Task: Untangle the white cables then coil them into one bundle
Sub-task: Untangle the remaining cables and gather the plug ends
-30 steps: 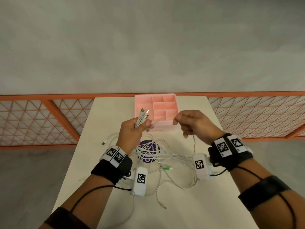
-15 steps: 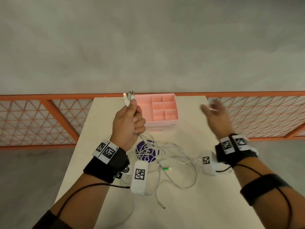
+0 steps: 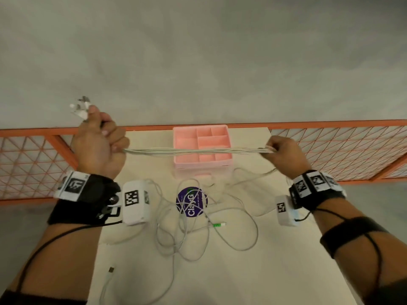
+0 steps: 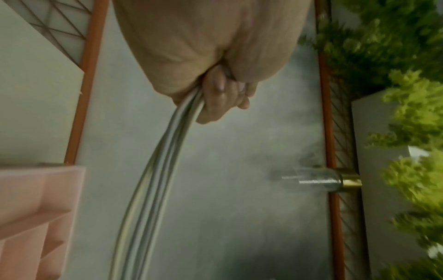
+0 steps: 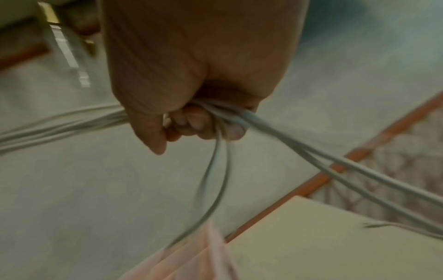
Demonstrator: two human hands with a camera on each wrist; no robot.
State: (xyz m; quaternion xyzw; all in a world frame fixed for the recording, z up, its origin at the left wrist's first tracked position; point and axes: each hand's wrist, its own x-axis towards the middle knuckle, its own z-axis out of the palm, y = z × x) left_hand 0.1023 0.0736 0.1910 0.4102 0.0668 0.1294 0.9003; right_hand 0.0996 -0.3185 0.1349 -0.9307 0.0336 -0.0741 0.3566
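Several white cables (image 3: 189, 151) stretch taut between my two hands above the table. My left hand (image 3: 100, 142) is raised at the left and grips them in a fist, with the plug ends (image 3: 80, 107) sticking out above the thumb. My right hand (image 3: 280, 153) pinches the same strands at the right. The wrist views show the cables (image 4: 153, 181) running out of the left fist (image 4: 215, 94) and the cables (image 5: 299, 144) passing through the curled right fingers (image 5: 196, 123). The remaining lengths lie in loose tangled loops (image 3: 198, 227) on the table, one with a green-tipped plug (image 3: 218, 225).
A pink compartment tray (image 3: 182, 137) stands at the far middle of the cream table (image 3: 253, 271), under the stretched cables. A round purple sticker (image 3: 191, 201) lies beneath the loops. A loose USB plug (image 3: 111, 270) rests near the left edge. Orange mesh railing (image 3: 330, 146) runs behind.
My left hand has risen and moved left with the plug ends. My right hand, open in the air half a second ago, now holds the cables and has drawn them taut to the right.
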